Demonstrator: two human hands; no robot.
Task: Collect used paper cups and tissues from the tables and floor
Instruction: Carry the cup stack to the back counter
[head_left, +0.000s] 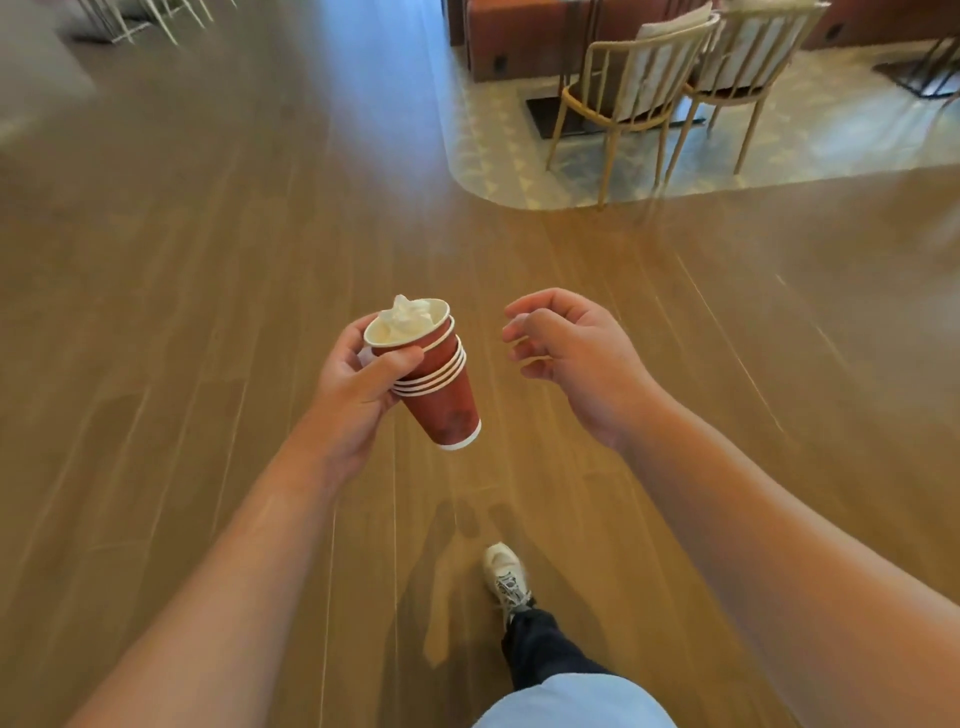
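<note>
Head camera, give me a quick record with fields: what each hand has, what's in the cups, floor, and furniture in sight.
left hand: left hand grips the cup stack, tilted
cups: red paper cups nested, about five rims showing
in top cup: crumpled tissue
right hand: right hand empty, fingers loosely curled, apart from the stack
floor: wood floor; no litter visible on it
furniture: two chairs on a patterned rug, upper right
foot: one shoe forward, mid-step
image: edges blurred
</note>
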